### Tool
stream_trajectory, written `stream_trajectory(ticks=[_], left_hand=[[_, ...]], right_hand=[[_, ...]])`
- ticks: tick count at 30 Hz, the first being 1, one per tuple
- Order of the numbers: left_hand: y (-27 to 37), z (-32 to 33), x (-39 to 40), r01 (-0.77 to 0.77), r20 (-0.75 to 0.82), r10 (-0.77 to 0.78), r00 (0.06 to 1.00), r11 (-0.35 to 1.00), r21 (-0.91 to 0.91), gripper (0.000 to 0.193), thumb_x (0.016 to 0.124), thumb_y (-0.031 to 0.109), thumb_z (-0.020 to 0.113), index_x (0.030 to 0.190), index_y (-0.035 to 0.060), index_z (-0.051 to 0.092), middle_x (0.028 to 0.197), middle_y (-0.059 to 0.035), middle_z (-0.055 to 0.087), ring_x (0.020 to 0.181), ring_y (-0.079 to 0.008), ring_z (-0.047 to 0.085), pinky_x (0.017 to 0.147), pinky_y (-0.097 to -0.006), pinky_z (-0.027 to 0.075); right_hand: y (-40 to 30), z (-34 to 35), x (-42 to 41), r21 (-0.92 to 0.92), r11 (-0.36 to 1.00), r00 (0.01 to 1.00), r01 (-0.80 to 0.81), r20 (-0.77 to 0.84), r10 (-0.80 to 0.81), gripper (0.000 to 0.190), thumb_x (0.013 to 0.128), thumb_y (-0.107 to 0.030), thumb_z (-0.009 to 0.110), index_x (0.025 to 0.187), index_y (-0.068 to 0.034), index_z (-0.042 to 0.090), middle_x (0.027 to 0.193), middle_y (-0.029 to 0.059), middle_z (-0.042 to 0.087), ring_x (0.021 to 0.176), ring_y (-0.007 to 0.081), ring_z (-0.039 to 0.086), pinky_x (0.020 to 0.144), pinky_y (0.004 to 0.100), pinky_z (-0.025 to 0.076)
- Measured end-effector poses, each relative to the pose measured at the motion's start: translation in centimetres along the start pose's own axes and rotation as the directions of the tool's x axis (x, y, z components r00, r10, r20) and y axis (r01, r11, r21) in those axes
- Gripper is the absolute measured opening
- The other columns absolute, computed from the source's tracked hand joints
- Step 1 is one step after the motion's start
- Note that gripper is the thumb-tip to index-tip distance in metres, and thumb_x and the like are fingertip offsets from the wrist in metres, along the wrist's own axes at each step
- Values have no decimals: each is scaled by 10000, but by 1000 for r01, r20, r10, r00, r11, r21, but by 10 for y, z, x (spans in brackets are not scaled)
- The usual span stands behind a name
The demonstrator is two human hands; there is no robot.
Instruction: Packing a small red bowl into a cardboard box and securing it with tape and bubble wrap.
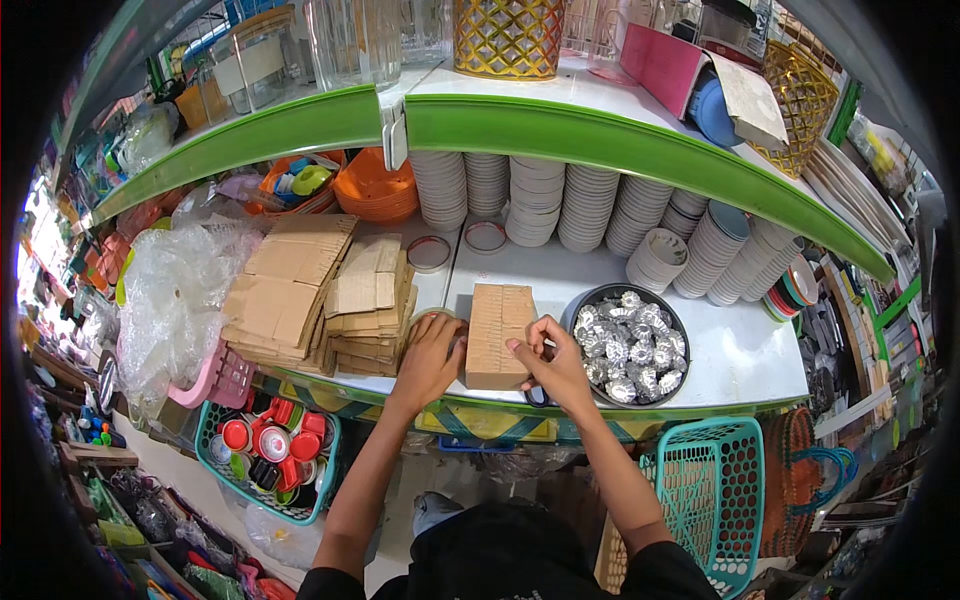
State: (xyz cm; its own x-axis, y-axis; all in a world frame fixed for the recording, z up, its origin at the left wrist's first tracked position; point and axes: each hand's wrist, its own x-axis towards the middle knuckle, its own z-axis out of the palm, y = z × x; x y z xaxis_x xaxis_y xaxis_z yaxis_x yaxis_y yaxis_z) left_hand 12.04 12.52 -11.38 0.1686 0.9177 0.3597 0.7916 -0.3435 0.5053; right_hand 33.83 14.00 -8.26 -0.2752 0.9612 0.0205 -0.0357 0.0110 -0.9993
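Observation:
A small brown cardboard box [499, 337] stands on the white shelf before me, with a ridged top face. My right hand [553, 360] is at its right side, thumb over the top edge and fingers curled; whether it grips anything is unclear. My left hand [433, 360] lies left of the box, fingers over a round rim that it partly hides. Just right of my right hand is a round black pan [631, 345] full of small fluted metal moulds [630, 341]. A dark loop, perhaps a scissors handle [536, 396], shows below the box. Left of my left hand are stacked flat cardboard pieces [371, 300].
More flattened cardboard [289, 281] lies left, beside clear plastic bags [169, 300]. Stacked white bowls [536, 199] line the back under a green shelf edge [600, 139]. Below are a teal basket [705, 480] and a basket rim [334, 457] around red-lidded items. Glass jars stand above.

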Motion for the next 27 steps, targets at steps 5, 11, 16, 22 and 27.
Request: stream_trajectory(ticks=[5, 11, 16, 22, 27], left_hand=[[22, -14, -7, 27, -124, -84, 989, 914, -406, 380, 956, 257, 541, 1257, 27, 542, 1206, -176, 515, 1164, -347, 480, 1027, -443, 359], [31, -11, -14, -116, -117, 92, 989, 967, -227, 415, 918, 341, 640, 1258, 110, 591, 1274, -147, 476, 1249, -337, 450, 1049, -460, 371], [37, -13, -12, -76, -86, 58, 995, 972, -222, 398, 912, 346, 660, 1244, 130, 620, 1342, -154, 451, 1266, -344, 441, 1048, -465, 378], [46, -32, -29, -25, -99, 3, 995, 973, -228, 418, 960, 297, 595, 1343, 135, 549, 1375, -163, 442, 1276, -357, 435, 1078, -461, 352], [55, -88, -71, -67, -271, -50, 961, 912, -405, 462, 945, 183, 589, 1373, 43, 488, 1349, -176, 465, 1255, -351, 455, 1071, -419, 362]], right_hand=[[-2, 1, 2, -12, 1000, 1000, 10, -6, -10, 274, 900, -173, 720, 846, -102, 461, 722, -56, 399, 597, 11, 468, 441, 196, 513], [4, 0, 4, -7, 998, 998, 61, -16, -61, 255, 902, -165, 715, 854, -89, 476, 706, -59, 407, 577, 10, 465, 417, 192, 482], [2, -3, 4, -134, 988, 994, 77, -66, -86, 259, 904, -209, 714, 852, -77, 497, 676, -50, 391, 552, 23, 447, 420, 223, 408], [-29, 25, -20, -639, 682, 875, 355, -30, -484, 177, 852, -178, 715, 932, -60, 609, 804, 82, 524, 728, 222, 527, 644, 348, 436], [-45, 78, -26, -446, 643, 758, 623, 142, -637, 182, 810, -135, 737, 957, -75, 646, 804, 66, 539, 724, 224, 541, 638, 355, 443]])
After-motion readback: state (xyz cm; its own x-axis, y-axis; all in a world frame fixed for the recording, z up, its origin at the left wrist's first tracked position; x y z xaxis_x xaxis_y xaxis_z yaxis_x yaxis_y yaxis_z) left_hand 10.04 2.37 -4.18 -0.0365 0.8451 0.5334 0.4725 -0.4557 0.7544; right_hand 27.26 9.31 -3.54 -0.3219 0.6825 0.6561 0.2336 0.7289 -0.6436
